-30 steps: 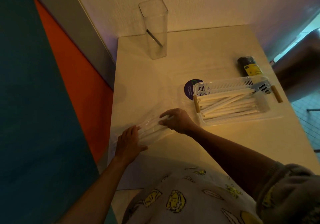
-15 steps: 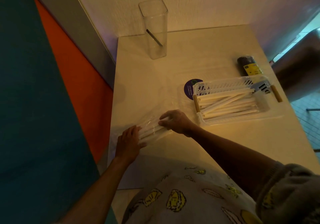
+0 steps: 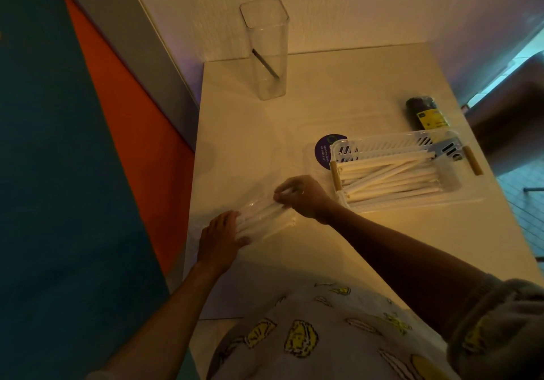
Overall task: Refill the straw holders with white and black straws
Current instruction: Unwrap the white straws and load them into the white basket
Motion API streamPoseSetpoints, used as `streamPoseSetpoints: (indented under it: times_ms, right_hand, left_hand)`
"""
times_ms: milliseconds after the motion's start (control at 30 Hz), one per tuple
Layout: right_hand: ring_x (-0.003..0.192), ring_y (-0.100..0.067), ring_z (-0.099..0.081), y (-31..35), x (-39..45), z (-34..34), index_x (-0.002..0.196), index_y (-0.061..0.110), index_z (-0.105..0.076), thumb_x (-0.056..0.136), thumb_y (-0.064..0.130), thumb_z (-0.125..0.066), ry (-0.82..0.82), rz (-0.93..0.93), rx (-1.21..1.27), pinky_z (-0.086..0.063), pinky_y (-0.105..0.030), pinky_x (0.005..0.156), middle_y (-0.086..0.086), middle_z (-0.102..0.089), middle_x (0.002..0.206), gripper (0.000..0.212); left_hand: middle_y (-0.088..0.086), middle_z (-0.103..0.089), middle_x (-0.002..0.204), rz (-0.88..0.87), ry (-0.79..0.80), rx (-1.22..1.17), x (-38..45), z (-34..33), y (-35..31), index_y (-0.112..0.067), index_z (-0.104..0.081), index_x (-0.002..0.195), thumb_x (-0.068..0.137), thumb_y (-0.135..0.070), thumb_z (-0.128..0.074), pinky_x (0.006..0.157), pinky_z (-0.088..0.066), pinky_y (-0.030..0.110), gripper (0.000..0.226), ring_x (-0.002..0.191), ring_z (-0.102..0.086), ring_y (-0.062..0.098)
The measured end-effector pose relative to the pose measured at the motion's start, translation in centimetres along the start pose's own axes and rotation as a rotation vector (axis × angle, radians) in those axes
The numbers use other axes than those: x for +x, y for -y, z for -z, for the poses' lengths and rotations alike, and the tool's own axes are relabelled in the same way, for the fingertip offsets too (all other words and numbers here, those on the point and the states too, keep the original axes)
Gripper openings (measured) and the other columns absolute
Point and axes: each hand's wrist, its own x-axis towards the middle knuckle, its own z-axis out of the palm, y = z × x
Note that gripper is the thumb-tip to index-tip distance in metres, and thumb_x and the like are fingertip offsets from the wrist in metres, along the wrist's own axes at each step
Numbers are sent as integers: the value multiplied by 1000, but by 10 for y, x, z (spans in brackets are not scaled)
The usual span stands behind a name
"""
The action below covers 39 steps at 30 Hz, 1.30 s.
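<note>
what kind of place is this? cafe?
Probably a cafe or canteen self-service corner: a clear straw holder stands by the wall, a white basket holds white straws, and a purple round sticker sits on the white counter.

White table [image 3: 353, 91], pushed into a wall corner. Lying on it: clear bag of white straws [image 3: 265, 217], flat on the near-left part, its left end under the left hand's fingers [image 3: 226, 223], its right end at the right hand's fingertips [image 3: 281, 194]. Just right of the right-hand fingers: white slotted basket [image 3: 391, 144] with white straws lying lengthwise inside. Round purple sticker [image 3: 322, 151] on the tabletop, beyond the right fingertips, partly under the basket's left end. Black pack with yellow label [image 3: 426, 113] just behind the basket's far right end. Tall clear square holder [image 3: 266, 50] upright, well beyond both sets of fingers, at the wall, one black straw leaning inside.
</note>
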Motion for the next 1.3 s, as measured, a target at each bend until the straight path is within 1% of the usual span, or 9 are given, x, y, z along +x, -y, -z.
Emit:
streamPoseSetpoints:
  times_ms: [133,233,333,433,567,700,900,1033,1300]
  right_hand:
    - [79,-16,-72,5,3,14,94,12,-73,85,20,-75,-62,-23,37,-62,-32,73,-4,-72,90,12]
    - [85,-21,-72,2,4,23,97,9,-72,84,18,-77,-126,-93,166,-62,-38,78,-6,-71,93,16]
    - [90,-26,-71,3,4,24,106,6,-67,81,15,-78,-202,-184,372,-61,-42,81,-10,-67,100,29]
    - [103,-32,-67,13,-1,14,104,1,-66,85,8,-73,-229,-245,644,-56,-44,92,-16,-68,104,21]
    - [105,-27,-64,22,-9,-3,113,0,-62,90,4,-66,-134,-303,928,-53,-38,95,-13,-67,110,24]
    - [111,-33,-62,25,-12,-27,118,-1,-62,92,14,-65,-110,-317,842,-52,-44,98,-17,-65,118,29]
    - [108,-36,-65,38,-13,-25,98,6,-64,97,16,-59,-231,-293,805,-52,-51,96,-20,-69,109,12]
    - [99,-34,-65,50,-16,-4,89,10,-60,101,19,-52,-324,-169,806,-51,-55,96,-14,-67,90,17]
    - [96,-32,-70,74,-8,33,106,13,-53,103,26,-49,-413,16,741,-49,-56,98,-7,-69,82,14]
  left_hand:
    - [2,-49,136,25,-5,1,1,0,1,-20,-44,134,86,-44,-65,93,-36,39,58,124,-45,27]
    - [2,-48,138,50,-3,10,2,-3,3,-22,-42,137,90,-45,-60,95,-37,40,55,125,-44,26]
    - [2,-47,140,70,-8,2,1,-5,3,-22,-41,138,92,-39,-59,97,-37,41,53,127,-43,26]
    - [3,-45,142,74,-1,-22,0,-5,3,-20,-39,141,94,-41,-56,100,-35,42,54,129,-40,27]
    - [6,-46,141,56,-12,-32,-1,-3,1,-18,-40,140,93,-39,-58,99,-37,42,55,127,-42,27]
    - [8,-49,139,24,-19,-22,-3,-2,-1,-15,-42,139,91,-38,-61,98,-38,40,57,125,-45,29]
    - [4,-51,135,44,-20,-55,-3,-2,-1,-17,-45,135,91,-35,-62,95,-38,38,51,123,-46,26]
    - [4,-51,134,29,-24,-41,-3,-3,-1,-18,-46,134,91,-34,-62,92,-40,38,48,122,-47,27]
    - [8,-41,147,67,19,-10,-3,-7,-1,-17,-32,147,99,-36,-48,104,-35,43,55,133,-38,28]
